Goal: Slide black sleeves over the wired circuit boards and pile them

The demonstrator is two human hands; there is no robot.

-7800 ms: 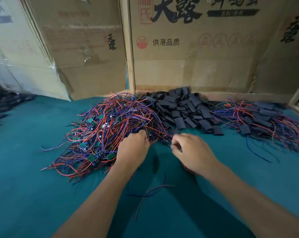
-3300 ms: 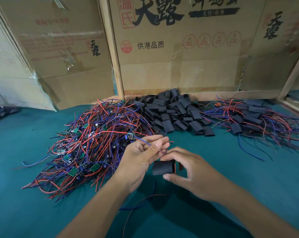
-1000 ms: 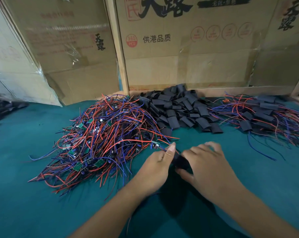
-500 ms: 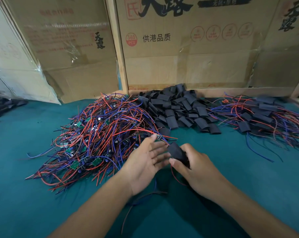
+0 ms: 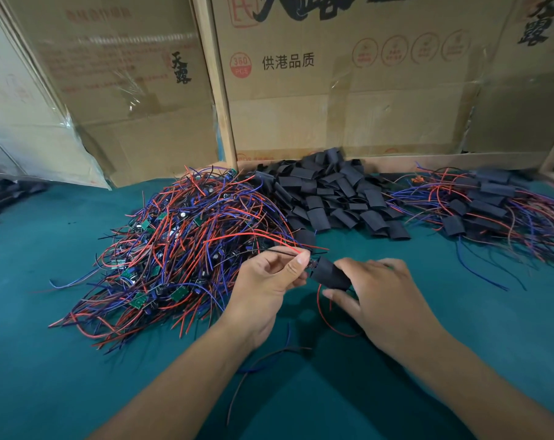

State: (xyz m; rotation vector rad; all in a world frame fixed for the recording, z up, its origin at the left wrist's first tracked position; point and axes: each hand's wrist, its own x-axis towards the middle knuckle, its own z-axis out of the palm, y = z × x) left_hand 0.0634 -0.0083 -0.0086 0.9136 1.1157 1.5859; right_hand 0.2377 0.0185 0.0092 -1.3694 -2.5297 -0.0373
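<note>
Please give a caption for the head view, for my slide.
Two hands, left hand and right hand, work a black sleeve over a wired board.

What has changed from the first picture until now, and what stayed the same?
The right hand took a black sleeve from the sleeve heap and holds it. The left hand pulled a wired board out of the tangled pile and pinches its wires at the sleeve's mouth. All three piles, including the finished pile, look unchanged.
</note>
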